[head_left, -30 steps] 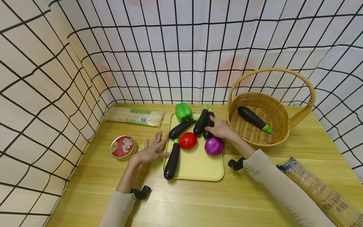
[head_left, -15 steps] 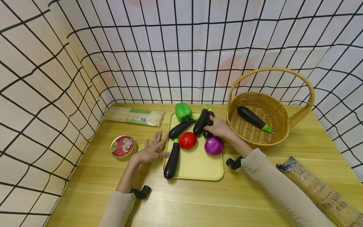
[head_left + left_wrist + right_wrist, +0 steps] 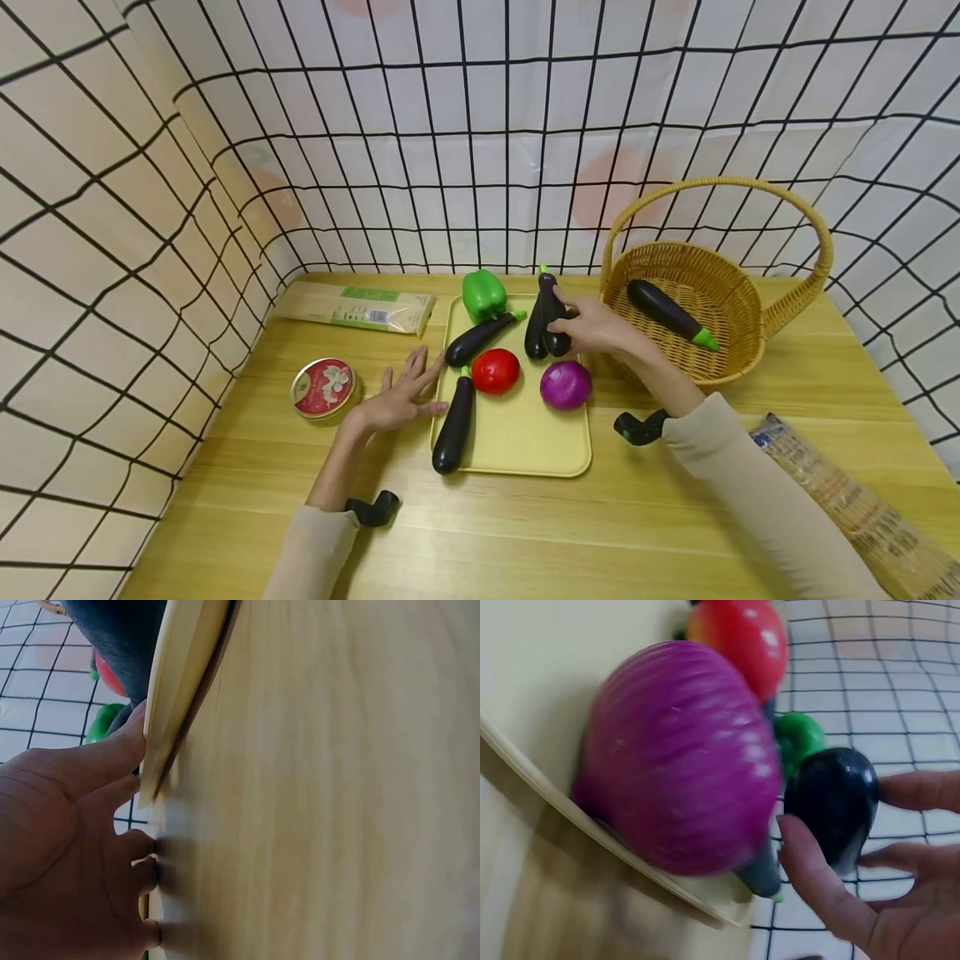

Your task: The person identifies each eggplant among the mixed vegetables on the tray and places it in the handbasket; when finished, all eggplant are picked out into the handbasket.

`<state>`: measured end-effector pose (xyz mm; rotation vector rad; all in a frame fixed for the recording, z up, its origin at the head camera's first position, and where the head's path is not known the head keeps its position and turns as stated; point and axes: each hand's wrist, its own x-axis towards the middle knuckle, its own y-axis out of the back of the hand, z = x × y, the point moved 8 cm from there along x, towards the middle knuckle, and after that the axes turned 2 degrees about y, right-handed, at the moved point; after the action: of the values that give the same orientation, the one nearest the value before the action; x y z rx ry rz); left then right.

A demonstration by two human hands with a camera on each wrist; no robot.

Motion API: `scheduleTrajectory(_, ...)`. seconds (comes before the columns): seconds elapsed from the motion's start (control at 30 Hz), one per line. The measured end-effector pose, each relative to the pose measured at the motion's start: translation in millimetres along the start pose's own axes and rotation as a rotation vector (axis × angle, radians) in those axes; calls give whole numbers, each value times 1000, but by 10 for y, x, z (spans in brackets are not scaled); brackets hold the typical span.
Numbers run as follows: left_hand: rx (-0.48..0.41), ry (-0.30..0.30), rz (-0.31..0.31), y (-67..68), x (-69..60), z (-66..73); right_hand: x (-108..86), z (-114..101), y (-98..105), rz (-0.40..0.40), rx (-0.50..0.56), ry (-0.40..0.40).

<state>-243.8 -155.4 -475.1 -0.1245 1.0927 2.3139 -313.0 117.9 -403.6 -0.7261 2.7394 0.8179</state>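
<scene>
My right hand (image 3: 596, 325) pinches a dark eggplant (image 3: 831, 806) between thumb and fingers, raised over the far right of the yellow tray (image 3: 525, 442). Another eggplant (image 3: 536, 335) lies just left of it, partly covered. Beside the tray's left rim, my left hand (image 3: 397, 402) has its fingers spread. In the left wrist view its thumb touches the rim and other fingertips rest on the table. The tray also bears a purple onion (image 3: 566, 385), a red tomato (image 3: 496, 372), a green bell pepper (image 3: 484, 294), a slanting eggplant (image 3: 477, 342) and an eggplant over the left rim (image 3: 453, 429).
A wicker basket (image 3: 738, 367) with a tall handle stands right of the tray, one eggplant (image 3: 667, 310) inside. To the left are a round red-lidded tin (image 3: 324, 389) and a flat packet (image 3: 360, 308). A long packet (image 3: 855, 508) lies at right. Grid-patterned cloth walls enclose the table.
My right hand has lifted the eggplant off the tray, and the hand has shifted slightly right. The eggplant's position beside its neighbour has changed. My left hand stays put.
</scene>
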Motion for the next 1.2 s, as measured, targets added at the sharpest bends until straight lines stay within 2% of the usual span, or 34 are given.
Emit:
scheduleTrajectory(0.1,0,1,-1,-2,-1,-3,-85,-58,87,-35,3,42)
scheduleTrajectory(0.27,11,5,-2,-4,-6,-6,-258,-95,301,-71,-34,61)
scheduleTrajectory(0.47,19,6,-8,-10,10,-10,-436,-92,570,-165,-9,122)
scheduleTrajectory(0.6,17,6,-9,-10,16,-16,-541,-61,781,-201,-80,132)
scheduleTrajectory(0.73,17,8,-9,-9,10,-24,-611,6,963,-231,-148,106)
scheduleTrajectory(0.83,18,7,-8,-9,-1,-26,-645,63,1064,-258,-159,82)
scheduleTrajectory(1.03,6,7,-11,-7,-5,-27,-693,162,1199,-309,-208,72)
scheduleTrajectory(1.2,8,9,-11,-15,0,-28,-721,306,1327,-322,-263,47)
